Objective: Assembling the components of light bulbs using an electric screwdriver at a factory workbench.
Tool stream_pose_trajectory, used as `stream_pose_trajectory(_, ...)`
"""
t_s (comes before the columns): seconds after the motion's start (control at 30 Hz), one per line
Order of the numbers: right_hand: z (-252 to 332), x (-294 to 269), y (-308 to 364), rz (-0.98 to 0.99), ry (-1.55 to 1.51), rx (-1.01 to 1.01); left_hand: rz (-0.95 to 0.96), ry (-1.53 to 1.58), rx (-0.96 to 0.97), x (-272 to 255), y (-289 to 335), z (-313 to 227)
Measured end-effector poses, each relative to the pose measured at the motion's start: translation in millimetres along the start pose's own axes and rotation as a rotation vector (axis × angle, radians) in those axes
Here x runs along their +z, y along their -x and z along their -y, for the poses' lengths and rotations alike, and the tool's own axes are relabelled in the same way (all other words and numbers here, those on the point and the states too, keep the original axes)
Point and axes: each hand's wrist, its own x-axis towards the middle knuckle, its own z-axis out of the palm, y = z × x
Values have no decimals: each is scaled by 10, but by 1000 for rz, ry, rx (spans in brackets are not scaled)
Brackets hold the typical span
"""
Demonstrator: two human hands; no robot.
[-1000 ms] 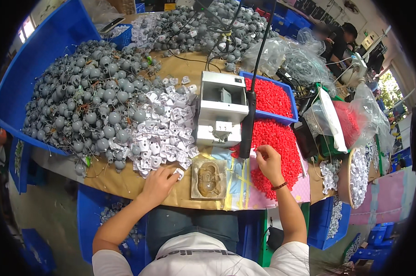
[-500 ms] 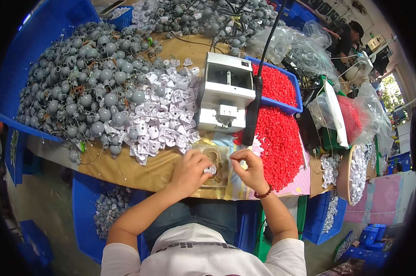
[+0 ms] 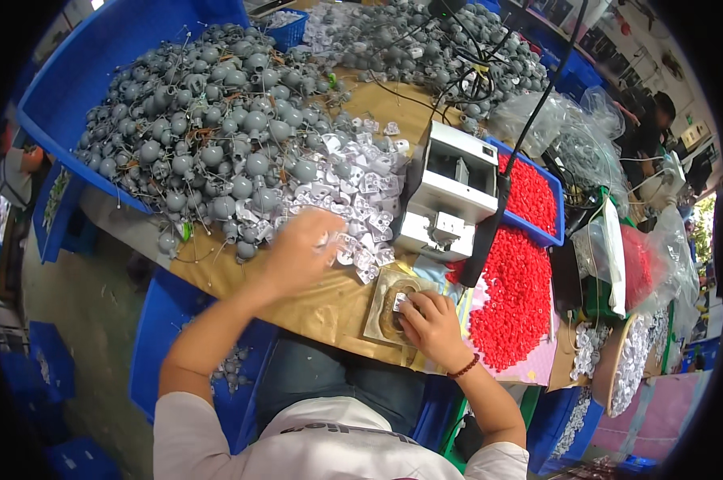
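My left hand, smeared by motion, is over the near edge of a heap of small white plastic parts. Something white shows by its fingers, but whether they grip it is unclear. My right hand, a beaded bracelet at its wrist, rests at a shallow square clear-brown tray. Its bent fingers pinch a small white plastic part in the tray's rounded recess. Beyond the tray stands a white and silver bench machine.
Grey bulb-shaped pieces with wires fill the left, spilling from a blue bin. Red small parts lie right of the machine, more in a blue tray. A black rod leans beside the machine. Another person is far right.
My left hand has left the tray and moved left onto the white heap. My right hand has come down to the white part in the tray. The view has shifted.
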Motion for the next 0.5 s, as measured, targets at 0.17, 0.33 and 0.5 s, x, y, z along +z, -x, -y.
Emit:
stream_pose_trajectory(0.17, -70, 119, 90, -35, -25, 8, -52, -451, 50, -518, -719, 471)
stream_pose_trajectory(0.33, -67, 104, 102, -192, -297, 205, 323, -791, -66, -428, -923, 598)
stream_pose_trajectory(0.5, -301, -174, 260, -345, -489, 330, -72, -354, 39, -733, -1301, 109)
